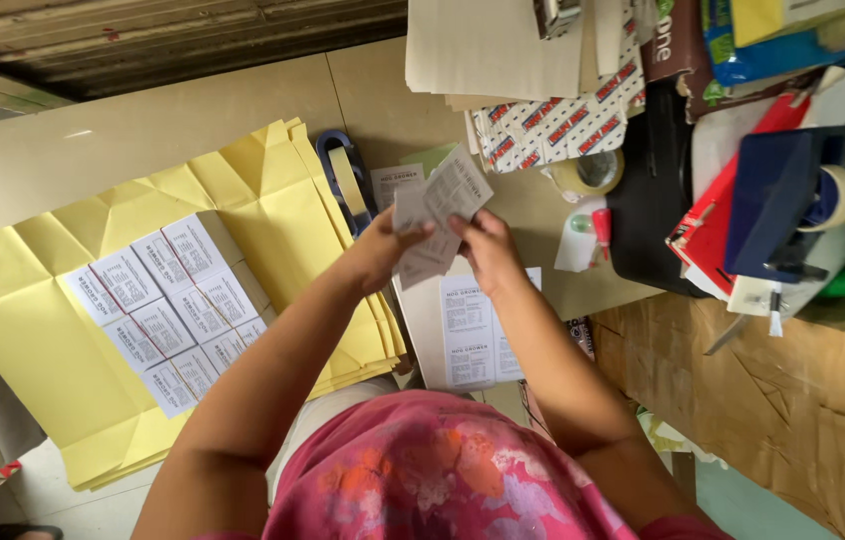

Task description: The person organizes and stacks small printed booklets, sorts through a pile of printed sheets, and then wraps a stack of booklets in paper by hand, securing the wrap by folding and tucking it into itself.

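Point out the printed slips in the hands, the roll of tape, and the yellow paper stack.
printed slips (440, 205), head view, middle of the fanned slips.
roll of tape (591, 172), head view, its ring.
yellow paper stack (273, 215), head view, bare top sheet.

A small packing or stationery workroom.
Yellow paper bags (273, 200) lie stacked on the floor, printed labels (168, 310) spread on them, with tape rolls (593, 172), a tape dispenser (788, 200) and a cardboard box (783, 400) close by.

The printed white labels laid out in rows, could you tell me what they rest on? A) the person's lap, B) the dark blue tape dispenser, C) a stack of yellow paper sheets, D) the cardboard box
C: the rows of white labels lie on the stack of yellow paper sheets, left of the person's left hand.
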